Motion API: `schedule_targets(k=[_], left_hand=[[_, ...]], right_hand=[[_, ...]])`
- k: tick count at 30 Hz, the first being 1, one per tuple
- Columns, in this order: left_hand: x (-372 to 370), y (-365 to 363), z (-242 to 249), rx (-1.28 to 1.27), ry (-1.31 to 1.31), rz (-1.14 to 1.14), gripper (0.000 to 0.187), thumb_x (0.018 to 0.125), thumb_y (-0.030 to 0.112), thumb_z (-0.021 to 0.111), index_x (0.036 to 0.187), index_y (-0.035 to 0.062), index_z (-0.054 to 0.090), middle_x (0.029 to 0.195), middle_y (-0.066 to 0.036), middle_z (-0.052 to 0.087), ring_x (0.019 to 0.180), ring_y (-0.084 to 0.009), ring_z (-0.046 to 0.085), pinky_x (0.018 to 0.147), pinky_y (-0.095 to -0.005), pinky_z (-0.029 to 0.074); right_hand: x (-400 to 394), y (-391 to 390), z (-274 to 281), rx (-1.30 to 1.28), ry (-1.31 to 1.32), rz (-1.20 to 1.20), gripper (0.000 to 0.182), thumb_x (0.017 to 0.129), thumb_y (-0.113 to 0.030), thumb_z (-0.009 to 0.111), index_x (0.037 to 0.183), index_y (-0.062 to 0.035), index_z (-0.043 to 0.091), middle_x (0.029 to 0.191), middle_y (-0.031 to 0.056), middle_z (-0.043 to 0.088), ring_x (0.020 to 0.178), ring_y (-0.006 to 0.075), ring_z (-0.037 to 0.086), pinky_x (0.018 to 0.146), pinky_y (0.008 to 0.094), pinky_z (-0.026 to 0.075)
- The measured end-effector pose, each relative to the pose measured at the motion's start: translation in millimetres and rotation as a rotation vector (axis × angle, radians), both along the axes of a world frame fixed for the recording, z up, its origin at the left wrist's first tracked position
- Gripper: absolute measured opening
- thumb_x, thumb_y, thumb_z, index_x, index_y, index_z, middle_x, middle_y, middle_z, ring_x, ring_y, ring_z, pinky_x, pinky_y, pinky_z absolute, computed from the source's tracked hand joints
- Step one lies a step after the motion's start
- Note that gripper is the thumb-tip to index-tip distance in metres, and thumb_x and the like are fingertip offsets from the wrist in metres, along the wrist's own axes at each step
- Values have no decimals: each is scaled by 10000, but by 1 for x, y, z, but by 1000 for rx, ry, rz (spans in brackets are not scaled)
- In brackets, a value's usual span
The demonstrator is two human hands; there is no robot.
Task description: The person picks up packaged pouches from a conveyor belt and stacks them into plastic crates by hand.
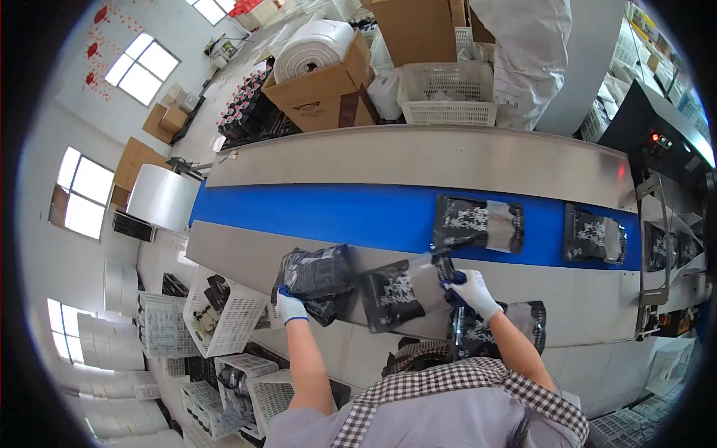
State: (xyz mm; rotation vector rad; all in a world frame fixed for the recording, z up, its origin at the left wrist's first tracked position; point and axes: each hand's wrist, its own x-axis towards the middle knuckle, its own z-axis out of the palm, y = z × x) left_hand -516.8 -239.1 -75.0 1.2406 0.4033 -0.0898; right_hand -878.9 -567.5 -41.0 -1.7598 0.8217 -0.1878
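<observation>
My left hand [290, 306], in a white glove with blue fingertips, grips the near left edge of a pile of black printed pouches [317, 272] at the table's front edge. My right hand [472, 293], gloved the same way, has its fingers closed on the right end of a black pouch [396, 295] with a clear window. That pouch hangs slanted over the table edge, between my hands. Below my right forearm lie more black pouches [532, 319], partly hidden by the arm. Just beyond, a windowed pouch [478, 224] rests flat on the blue conveyor belt [314, 213].
Another pouch [594, 235] lies further right on the belt, near a dark machine [661, 142] with red lights. Steel ledges [418, 157] flank the belt. White crates [224, 317] stand at lower left. A cardboard box [325, 93] and a white basket [448, 89] are behind the far ledge.
</observation>
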Motion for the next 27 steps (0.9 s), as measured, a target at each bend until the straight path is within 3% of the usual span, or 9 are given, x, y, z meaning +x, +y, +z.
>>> schedule_targets(k=[9,14,15,16,17,19,22,25,27], left_hand=[[84,62,-22,27,2,-61,379,907,256,446,1119,0,629,1131,-154,627,988,-283,613,873,-388,504],[86,63,-15,-39,0,-132,392,914,251,459,1171,-9,600,1169,-173,605,1002,-298,611,859,-405,516],[86,64,-15,-32,-5,-114,388,912,252,469,1172,-5,599,1162,-170,606,1004,-297,610,865,-403,514],[85,63,-14,-28,-11,-97,385,909,253,478,1173,0,598,1155,-168,608,1007,-296,610,871,-402,512],[82,59,-10,-26,-17,-79,381,907,254,487,1173,5,597,1148,-165,609,1010,-295,609,877,-400,510],[74,57,-2,51,-52,-134,372,916,255,487,1175,13,600,1146,-156,610,1003,-288,610,869,-395,513],[84,76,-27,230,-138,-198,373,926,257,478,1182,10,592,1145,-148,610,991,-276,608,863,-373,513],[101,90,-53,305,-220,-258,383,938,260,456,1189,-3,576,1142,-142,609,962,-252,605,856,-344,509],[105,85,-49,232,-148,-200,392,935,267,451,1181,-12,573,1123,-139,609,941,-244,603,835,-338,508]], right_hand=[[212,-13,-42,-104,-75,-167,269,758,-275,698,874,-32,695,803,172,676,781,330,650,718,390,499],[230,-31,-52,-16,-54,-326,245,796,-252,680,874,-20,678,795,156,684,735,309,661,675,390,511],[208,-29,-21,262,-106,-326,287,813,-262,678,924,2,656,821,167,683,716,297,664,674,383,519],[182,-31,-1,239,-33,-279,346,820,-286,682,975,20,638,890,193,681,763,316,667,706,384,525],[153,-34,3,-334,62,-289,422,805,-331,699,1027,22,633,959,212,673,868,348,659,777,394,520],[71,-38,28,-537,298,-389,552,783,-399,708,1152,-3,599,1062,215,645,1016,343,620,865,414,488],[-69,-28,46,-802,593,-618,584,730,-414,720,1106,9,576,1032,182,643,961,358,610,817,433,489],[-185,-8,35,-489,1050,-638,592,685,-446,742,1058,-11,592,1008,198,647,967,386,599,827,453,482],[-219,6,4,-443,960,-549,462,650,-346,786,910,0,627,886,197,658,865,393,611,750,448,484]])
